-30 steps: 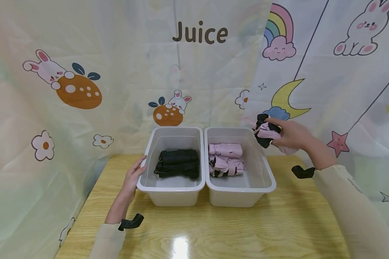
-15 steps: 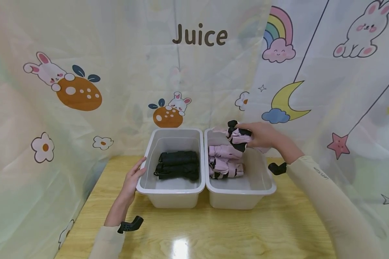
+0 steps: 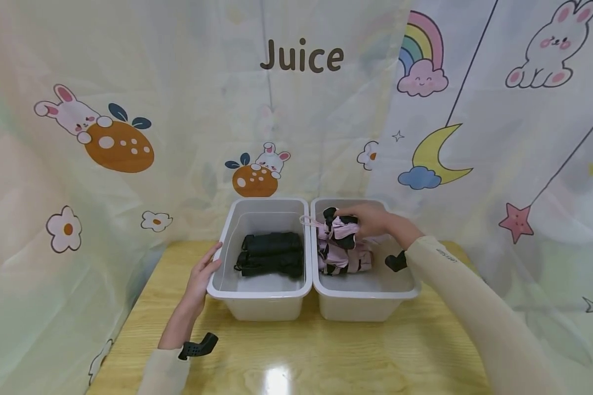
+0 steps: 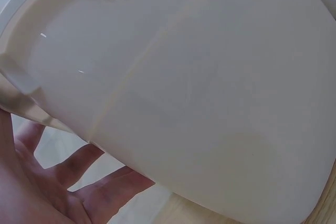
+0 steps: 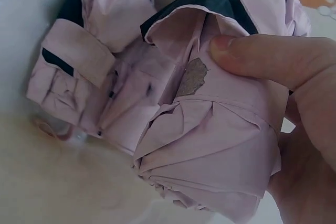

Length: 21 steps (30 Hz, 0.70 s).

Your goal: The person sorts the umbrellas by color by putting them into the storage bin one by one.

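Note:
My right hand point(image 3: 370, 218) grips a folded pink umbrella with black patches point(image 3: 345, 227), low inside the right-hand tub point(image 3: 365, 294). In the right wrist view the thumb presses on the cloth of this umbrella point(image 5: 220, 145), and another pink umbrella point(image 5: 79, 66) lies close beside it. Below the held one in the head view lie more folded pink umbrellas point(image 3: 358, 259), partly covered. Two folded black umbrellas point(image 3: 272, 255) rest side by side in the left-hand tub point(image 3: 262, 294). My left hand point(image 3: 197, 282) rests with extended fingers against that tub's outer left side; its wall point(image 4: 210, 93) fills the left wrist view.
Both pale grey tubs stand next to each other on a wooden table point(image 3: 257, 351). A printed curtain point(image 3: 178, 109) hangs directly behind them and along the sides. The tub rims rise above the umbrellas lying inside.
My right hand has carried the pink umbrella leftward and down, from above the right-hand tub's far right corner to over the umbrellas inside it. My left hand has stayed at the left-hand tub.

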### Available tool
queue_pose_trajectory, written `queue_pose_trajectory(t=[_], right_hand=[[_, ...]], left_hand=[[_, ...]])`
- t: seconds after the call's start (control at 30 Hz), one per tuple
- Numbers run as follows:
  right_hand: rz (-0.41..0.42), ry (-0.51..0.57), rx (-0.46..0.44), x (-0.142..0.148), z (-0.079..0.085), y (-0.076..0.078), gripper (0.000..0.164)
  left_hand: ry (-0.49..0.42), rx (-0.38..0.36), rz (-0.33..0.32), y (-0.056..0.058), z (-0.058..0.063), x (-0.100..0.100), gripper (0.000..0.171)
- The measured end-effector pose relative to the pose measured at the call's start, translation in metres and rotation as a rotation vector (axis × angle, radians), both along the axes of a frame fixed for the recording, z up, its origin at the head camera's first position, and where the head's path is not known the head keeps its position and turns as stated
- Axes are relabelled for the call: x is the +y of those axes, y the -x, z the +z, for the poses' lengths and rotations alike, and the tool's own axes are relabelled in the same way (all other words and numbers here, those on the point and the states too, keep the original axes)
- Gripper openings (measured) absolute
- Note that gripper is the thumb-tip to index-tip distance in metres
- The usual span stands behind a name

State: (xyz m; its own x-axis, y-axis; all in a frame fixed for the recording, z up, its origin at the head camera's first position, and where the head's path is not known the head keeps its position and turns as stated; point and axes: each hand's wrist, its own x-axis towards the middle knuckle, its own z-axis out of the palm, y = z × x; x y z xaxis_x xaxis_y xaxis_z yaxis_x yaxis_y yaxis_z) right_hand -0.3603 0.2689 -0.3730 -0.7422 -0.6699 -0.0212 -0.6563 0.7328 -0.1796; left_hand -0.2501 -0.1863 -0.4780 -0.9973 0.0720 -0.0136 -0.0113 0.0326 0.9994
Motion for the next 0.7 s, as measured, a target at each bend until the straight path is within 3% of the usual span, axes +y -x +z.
queue_pose_trajectory(t=[0.37,0.7], right_hand=[[-0.006,0.008,-0.169,-0.011,-0.029,0.011,0.083],[-0.034,0.054,-0.194,-0.017,-0.036,0.017,0.082]], left_hand=[[0.013,-0.005,0.008,-0.006,-0.004,0.0,0.054],[-0.007,0.019,-0.003,-0.002,-0.003,-0.002,0.055]])
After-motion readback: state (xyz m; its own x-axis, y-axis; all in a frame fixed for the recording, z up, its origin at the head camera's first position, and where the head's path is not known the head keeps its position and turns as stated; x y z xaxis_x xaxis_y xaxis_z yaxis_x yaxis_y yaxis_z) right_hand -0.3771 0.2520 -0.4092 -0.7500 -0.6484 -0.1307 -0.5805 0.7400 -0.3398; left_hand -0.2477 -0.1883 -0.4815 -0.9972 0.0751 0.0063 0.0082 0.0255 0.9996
